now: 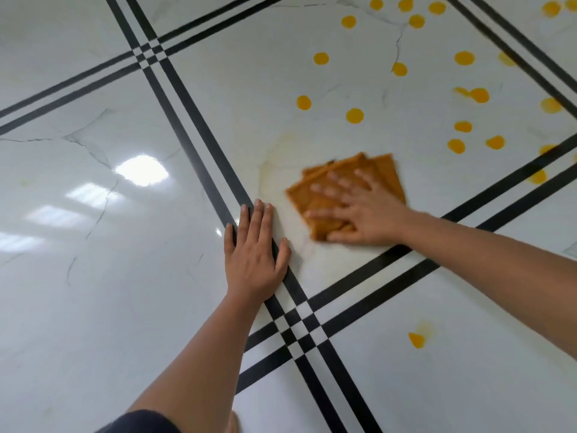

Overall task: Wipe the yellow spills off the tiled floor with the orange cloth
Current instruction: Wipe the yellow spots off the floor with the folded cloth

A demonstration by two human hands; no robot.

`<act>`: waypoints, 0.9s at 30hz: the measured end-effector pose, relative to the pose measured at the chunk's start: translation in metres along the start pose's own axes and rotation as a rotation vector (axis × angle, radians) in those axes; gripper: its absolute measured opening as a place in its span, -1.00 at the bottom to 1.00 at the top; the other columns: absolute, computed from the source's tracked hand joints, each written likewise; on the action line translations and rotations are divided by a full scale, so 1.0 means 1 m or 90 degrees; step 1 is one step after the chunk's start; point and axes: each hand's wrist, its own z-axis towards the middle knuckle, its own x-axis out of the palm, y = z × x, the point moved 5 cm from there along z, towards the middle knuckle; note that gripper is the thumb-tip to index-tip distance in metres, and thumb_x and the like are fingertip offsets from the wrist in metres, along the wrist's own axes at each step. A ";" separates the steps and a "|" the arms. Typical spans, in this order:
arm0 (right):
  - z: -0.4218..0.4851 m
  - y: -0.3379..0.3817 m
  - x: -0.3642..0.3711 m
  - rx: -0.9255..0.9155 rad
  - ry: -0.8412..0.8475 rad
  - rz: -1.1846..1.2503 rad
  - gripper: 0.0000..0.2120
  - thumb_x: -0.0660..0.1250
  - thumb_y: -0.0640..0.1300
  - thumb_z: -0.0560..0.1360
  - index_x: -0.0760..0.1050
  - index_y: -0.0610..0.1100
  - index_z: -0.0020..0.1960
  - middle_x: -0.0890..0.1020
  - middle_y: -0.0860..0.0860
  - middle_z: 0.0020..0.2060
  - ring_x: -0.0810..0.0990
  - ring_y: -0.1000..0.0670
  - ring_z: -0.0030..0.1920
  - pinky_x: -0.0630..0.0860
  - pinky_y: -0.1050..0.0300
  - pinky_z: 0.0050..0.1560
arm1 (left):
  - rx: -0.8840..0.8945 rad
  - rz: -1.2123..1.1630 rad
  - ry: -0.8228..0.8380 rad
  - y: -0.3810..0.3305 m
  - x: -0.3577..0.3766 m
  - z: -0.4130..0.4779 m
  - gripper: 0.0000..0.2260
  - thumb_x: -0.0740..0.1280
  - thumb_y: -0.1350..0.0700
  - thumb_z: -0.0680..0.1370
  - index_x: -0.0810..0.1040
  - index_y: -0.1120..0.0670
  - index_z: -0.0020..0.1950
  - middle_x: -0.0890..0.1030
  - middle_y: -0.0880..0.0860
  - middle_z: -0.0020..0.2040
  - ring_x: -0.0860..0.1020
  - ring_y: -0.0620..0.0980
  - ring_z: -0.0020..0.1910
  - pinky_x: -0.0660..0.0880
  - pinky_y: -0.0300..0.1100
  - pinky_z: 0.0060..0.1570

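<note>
1. The right hand (pixel 359 210) lies spread flat on the folded orange cloth (pixel 346 195), pressing it to the tiled floor (pixel 93 276)
2. The left hand (pixel 254 254) rests open on a black line, holding nothing
3. The cloth looks soft and light, best driven by palm pressure
4. Many yellow spills (pixel 354 115) remain beyond it

Two bare forearms, no sleeves, watch or jewellery visible. Left hand (pixel 254 259) and right hand (pixel 363 210): ungloved, short nails. Dark garment edge (pixel 140 421) at lower frame.
</note>
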 end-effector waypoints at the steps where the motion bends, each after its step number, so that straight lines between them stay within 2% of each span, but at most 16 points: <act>1: -0.003 -0.014 -0.004 0.119 -0.001 0.034 -0.39 -0.27 0.43 0.39 -0.23 0.37 0.41 -0.27 0.16 0.47 -0.25 -0.05 0.51 -0.26 -0.22 0.41 | 0.015 0.001 0.010 -0.006 0.003 -0.005 -0.38 -0.22 -0.21 0.50 -0.13 -0.01 0.53 -0.18 -0.08 0.51 -0.26 -0.10 0.47 -0.30 -0.07 0.43; 3: -0.007 -0.009 -0.006 0.265 -0.030 0.089 -0.44 -0.23 0.39 0.46 -0.22 0.36 0.43 -0.21 0.10 0.52 -0.25 -0.09 0.51 -0.22 -0.27 0.42 | 0.034 0.000 0.020 -0.016 0.007 -0.011 -0.38 -0.21 -0.21 0.51 -0.15 -0.01 0.52 -0.22 -0.09 0.48 -0.28 -0.09 0.47 -0.31 -0.06 0.42; 4: -0.018 0.008 -0.001 0.250 -0.037 0.086 -0.47 -0.22 0.36 0.49 -0.21 0.35 0.44 -0.16 0.07 0.53 -0.23 -0.12 0.51 -0.21 -0.29 0.41 | 0.038 -0.002 0.020 -0.022 0.008 -0.014 -0.38 -0.20 -0.20 0.51 -0.13 0.00 0.53 -0.22 -0.09 0.48 -0.27 -0.09 0.47 -0.31 -0.06 0.42; 6: -0.055 0.046 0.018 0.083 -0.088 0.057 -0.50 -0.23 0.32 0.52 -0.12 0.32 0.45 -0.01 0.03 0.52 -0.09 -0.15 0.51 -0.12 -0.30 0.40 | 0.037 -0.009 0.024 -0.030 0.011 -0.018 -0.38 -0.20 -0.20 0.50 -0.10 0.01 0.53 -0.20 -0.10 0.48 -0.25 -0.10 0.48 -0.31 -0.06 0.42; 8: -0.098 0.047 0.034 -0.015 -0.066 0.013 -0.51 -0.23 0.31 0.53 -0.04 0.30 0.45 0.08 0.05 0.50 0.01 -0.12 0.49 -0.05 -0.26 0.37 | 0.043 -0.007 0.031 -0.038 0.013 -0.024 -0.37 -0.21 -0.20 0.50 -0.11 0.01 0.53 -0.20 -0.09 0.49 -0.27 -0.10 0.47 -0.34 -0.09 0.40; 9: -0.106 0.030 0.040 0.015 -0.057 -0.005 -0.51 -0.24 0.32 0.53 -0.05 0.31 0.45 0.06 0.08 0.50 0.01 -0.11 0.49 -0.05 -0.26 0.37 | 0.053 -0.007 0.034 -0.043 0.014 -0.029 -0.37 -0.21 -0.19 0.50 -0.11 0.00 0.54 -0.20 -0.08 0.49 -0.28 -0.11 0.47 -0.36 -0.10 0.39; 12: -0.119 0.017 0.029 0.314 -0.036 0.117 -0.49 -0.27 0.34 0.50 -0.19 0.32 0.43 -0.08 0.09 0.51 -0.10 -0.11 0.52 -0.06 -0.33 0.41 | 0.084 -0.002 0.046 -0.060 0.020 -0.044 -0.39 -0.19 -0.19 0.51 -0.10 0.00 0.53 -0.17 -0.07 0.50 -0.26 -0.10 0.47 -0.35 -0.10 0.39; 13: -0.126 0.033 0.035 0.309 -0.063 0.114 -0.49 -0.26 0.32 0.51 -0.17 0.31 0.45 -0.06 0.06 0.51 -0.07 -0.14 0.52 -0.02 -0.36 0.40 | 0.087 -0.001 0.044 -0.065 0.021 -0.049 -0.39 -0.18 -0.18 0.52 -0.08 0.01 0.53 -0.15 -0.07 0.50 -0.23 -0.08 0.48 -0.33 -0.09 0.40; 16: -0.170 0.072 0.061 0.026 -0.028 0.041 -0.50 -0.20 0.30 0.55 -0.07 0.28 0.47 0.02 0.02 0.53 -0.05 -0.13 0.52 -0.05 -0.29 0.38 | 0.110 0.007 0.057 -0.079 0.026 -0.060 -0.40 -0.18 -0.18 0.52 -0.08 0.02 0.53 -0.15 -0.06 0.50 -0.23 -0.07 0.48 -0.30 -0.07 0.41; 17: -0.185 0.059 0.066 -0.013 -0.025 0.004 -0.50 -0.21 0.32 0.54 -0.10 0.30 0.47 0.02 0.02 0.54 -0.09 -0.11 0.52 -0.09 -0.26 0.36 | 0.119 0.013 0.071 -0.084 0.028 -0.064 -0.40 -0.21 -0.19 0.51 -0.13 0.01 0.53 -0.18 -0.06 0.50 -0.26 -0.07 0.47 -0.32 -0.06 0.41; 18: -0.190 0.038 0.069 0.011 -0.041 -0.016 -0.50 -0.24 0.33 0.53 -0.15 0.32 0.46 0.00 0.05 0.53 -0.11 -0.09 0.52 -0.11 -0.23 0.35 | 0.129 0.020 0.083 -0.087 0.031 -0.066 -0.39 -0.23 -0.19 0.50 -0.18 0.00 0.51 -0.21 -0.06 0.49 -0.29 -0.06 0.47 -0.34 -0.06 0.41; 21: -0.186 -0.002 0.050 0.349 -0.036 0.115 -0.48 -0.35 0.39 0.46 -0.32 0.39 0.39 -0.17 0.11 0.50 -0.16 -0.10 0.52 -0.15 -0.29 0.40 | 0.141 0.019 0.085 -0.102 0.036 -0.070 -0.40 -0.23 -0.19 0.50 -0.23 -0.01 0.50 -0.24 -0.06 0.49 -0.29 -0.05 0.47 -0.32 -0.04 0.41; 22: -0.184 0.005 0.052 0.386 -0.051 0.127 -0.47 -0.36 0.39 0.45 -0.33 0.37 0.39 -0.21 0.10 0.49 -0.18 -0.11 0.52 -0.15 -0.31 0.41 | 0.140 0.020 0.080 -0.106 0.038 -0.070 -0.40 -0.22 -0.19 0.51 -0.20 -0.01 0.50 -0.22 -0.06 0.49 -0.29 -0.05 0.47 -0.31 -0.04 0.42; 23: -0.182 0.019 0.055 0.354 -0.062 0.121 -0.47 -0.34 0.38 0.46 -0.33 0.36 0.40 -0.22 0.08 0.49 -0.20 -0.13 0.52 -0.15 -0.33 0.41 | 0.140 0.021 0.077 -0.110 0.039 -0.071 -0.40 -0.21 -0.19 0.51 -0.18 0.00 0.51 -0.21 -0.06 0.49 -0.28 -0.06 0.47 -0.30 -0.04 0.42; 25: -0.195 0.041 0.063 0.165 -0.031 0.086 -0.48 -0.27 0.34 0.51 -0.18 0.32 0.45 -0.10 0.04 0.52 -0.11 -0.14 0.51 -0.11 -0.30 0.39 | 0.146 0.021 0.078 -0.118 0.041 -0.070 -0.38 -0.21 -0.19 0.50 -0.14 0.01 0.53 -0.20 -0.06 0.49 -0.27 -0.07 0.46 -0.30 -0.04 0.41; 27: -0.208 0.024 0.060 0.043 -0.010 0.013 -0.49 -0.24 0.34 0.53 -0.07 0.29 0.46 0.01 0.05 0.52 -0.01 -0.13 0.50 -0.09 -0.24 0.37 | 0.147 0.024 0.085 -0.121 0.042 -0.066 -0.37 -0.24 -0.20 0.49 -0.16 0.00 0.53 -0.23 -0.06 0.49 -0.30 -0.08 0.46 -0.33 -0.05 0.40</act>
